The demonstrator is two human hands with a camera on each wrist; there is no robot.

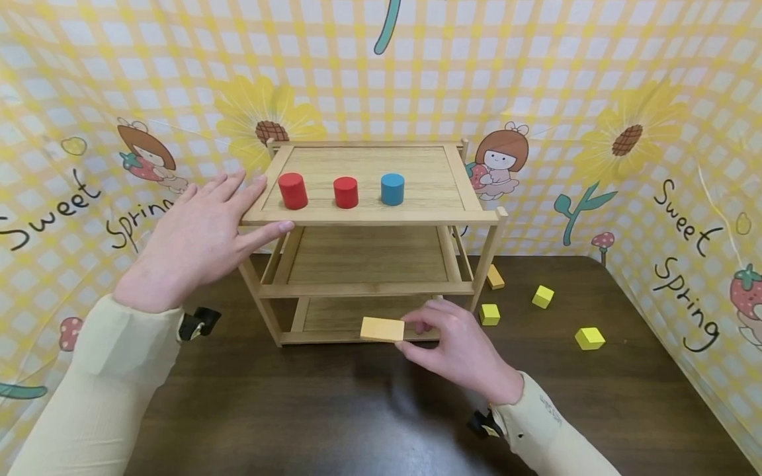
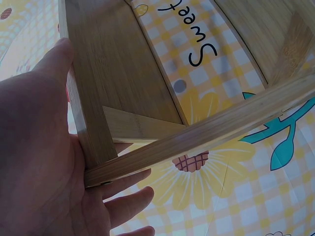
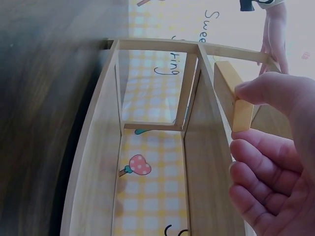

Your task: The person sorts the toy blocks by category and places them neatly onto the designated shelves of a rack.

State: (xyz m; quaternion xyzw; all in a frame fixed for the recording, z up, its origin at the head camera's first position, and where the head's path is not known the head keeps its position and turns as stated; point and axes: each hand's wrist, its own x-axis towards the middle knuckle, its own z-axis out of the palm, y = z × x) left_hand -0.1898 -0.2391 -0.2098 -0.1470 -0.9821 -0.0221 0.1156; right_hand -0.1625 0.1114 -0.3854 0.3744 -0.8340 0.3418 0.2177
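Head view: I've got the block (image 1: 382, 329) pinched between the thumb and index finger of my right hand (image 1: 455, 347), just by its right end, so most of it sticks out free. It's in front of the rack (image 1: 368, 289), lined up with the lowest shelf from up here. I'd say a light, even pinch is the trick, since an end grip like this could let it swivel. My left hand (image 1: 202, 228) is at the rack's top left corner, fingers straight and spread, thumb along the front edge. Good habit imo, because a bump up there might topple the red cylinders (image 1: 346, 192) or the blue one (image 1: 392, 190). Looks-wise, the block is a flat, pale orange oblong with crisp edges, not like the yellow cubes (image 1: 490, 315) over on the desk (image 1: 297, 410).

Left wrist view: that palm sits right by the corner, fingers loosely apart rather than clamped. I'd keep the pressure gentle. No block in this one.

Right wrist view: thumb on one narrow side, index on the opposite one, other fingers loosely bent. The block looks slim here, with a deeper orange side. It's near a shelf edge; can't tell if they touch, so I'd leave clearance.
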